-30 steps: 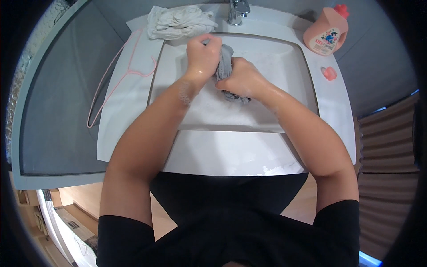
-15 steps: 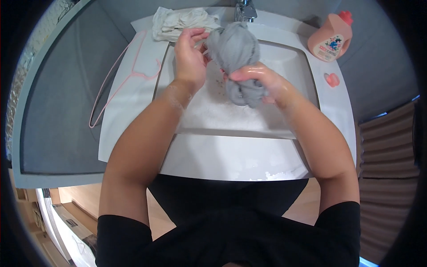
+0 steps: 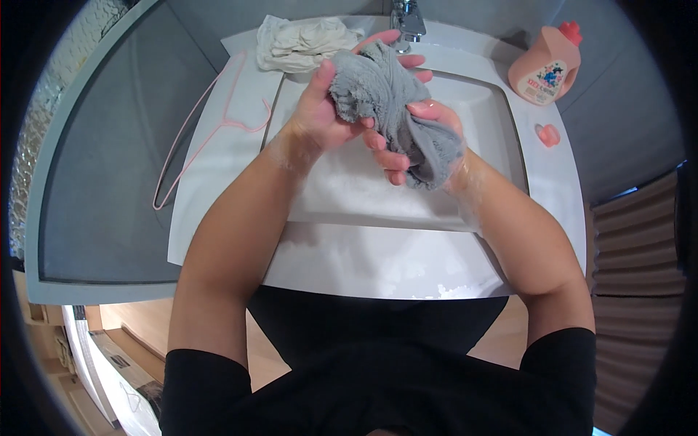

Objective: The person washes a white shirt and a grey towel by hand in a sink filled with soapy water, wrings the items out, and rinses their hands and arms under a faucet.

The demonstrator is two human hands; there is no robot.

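A grey towel, wet and bunched up, is held above the white sink basin. My left hand cradles its far left end, palm turned up, fingers stretched out beneath and beyond the cloth. The near right end sits in the grip of my right hand, with the thumb on top and the fingertips showing underneath on the left side. Between the two hands the cloth looks twisted. Wet soap suds cling to both wrists.
Behind the basin stands a chrome faucet. Folded white cloth lies at the back left, near a pink clothes hanger. On the right are a pink detergent bottle and its small pink cap.
My left hand has come in from beside the towel and now supports it from below. The towel has turned and spread out, its lower end shifting right with my right hand.
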